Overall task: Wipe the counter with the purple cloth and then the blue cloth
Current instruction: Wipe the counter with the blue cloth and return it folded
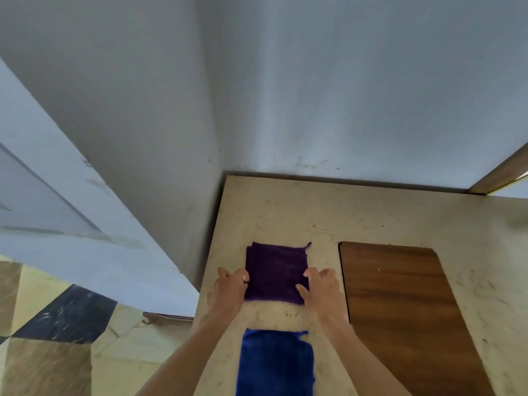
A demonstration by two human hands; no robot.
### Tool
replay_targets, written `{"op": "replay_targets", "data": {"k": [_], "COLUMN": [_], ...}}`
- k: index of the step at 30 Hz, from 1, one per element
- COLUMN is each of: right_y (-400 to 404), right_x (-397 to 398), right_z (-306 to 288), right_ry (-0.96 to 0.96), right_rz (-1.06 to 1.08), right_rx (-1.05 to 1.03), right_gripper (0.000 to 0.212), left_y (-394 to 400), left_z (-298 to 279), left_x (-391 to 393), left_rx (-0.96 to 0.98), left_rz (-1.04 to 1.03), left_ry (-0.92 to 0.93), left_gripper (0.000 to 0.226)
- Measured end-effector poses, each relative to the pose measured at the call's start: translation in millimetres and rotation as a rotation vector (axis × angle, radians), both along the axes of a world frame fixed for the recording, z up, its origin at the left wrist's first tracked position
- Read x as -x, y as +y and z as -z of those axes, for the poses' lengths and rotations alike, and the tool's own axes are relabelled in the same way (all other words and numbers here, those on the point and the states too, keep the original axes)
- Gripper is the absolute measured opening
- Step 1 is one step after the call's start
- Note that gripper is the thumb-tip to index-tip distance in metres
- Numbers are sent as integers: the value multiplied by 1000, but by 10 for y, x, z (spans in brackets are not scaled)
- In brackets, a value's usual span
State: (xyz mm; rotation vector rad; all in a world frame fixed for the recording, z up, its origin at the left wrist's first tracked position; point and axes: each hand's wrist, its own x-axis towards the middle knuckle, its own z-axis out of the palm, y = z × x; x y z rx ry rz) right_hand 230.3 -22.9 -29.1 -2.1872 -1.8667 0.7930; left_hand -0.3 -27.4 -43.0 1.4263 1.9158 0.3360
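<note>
A folded purple cloth (275,272) lies flat on the beige stone counter (288,207). My left hand (231,284) rests at its left edge with the fingers curled onto the fabric. My right hand (321,287) sits at its right edge, thumb and fingers touching the cloth. Neither hand has lifted it. A folded blue cloth (275,364) lies flat nearer to me, between my forearms, untouched.
A dark wooden board (400,304) lies on the counter right of the cloths. Grey walls meet at the counter's back left corner. The counter's left edge drops to a patterned floor (57,324). A wooden frame (503,170) stands at the far right.
</note>
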Motion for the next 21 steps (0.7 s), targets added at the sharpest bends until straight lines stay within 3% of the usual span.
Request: {"op": "replay_targets", "data": {"k": [4,7,10,14,17,21], "right_y": [-174,-586,-1067,-1507,-1641,-1656], "right_x": [-173,-271,-265,-187,-171,-208], "right_z": [-112,-93,33,228,290,312], "right_ry": [225,311,260,165,59,43], "right_rz": [-12,-111,-260,-381,-409,-416], "right_rx": [-4,-73,-94,-88,-92,-125], "right_gripper": [36,30,34,52,61,57], "left_y": [-265,-758,-1244,-1600,-1650,-1589], "left_z": [-106,-87,49,208,207,218], "left_x": [107,125,100,137,178,165], "left_rx": [-143,-270,-178,-23,-11,6], "left_rz": [-6,129,234,412,425,414], "left_ry": [-53,-91,-143,99,196,176], "left_gripper": [14,15,34,53,62,63]}}
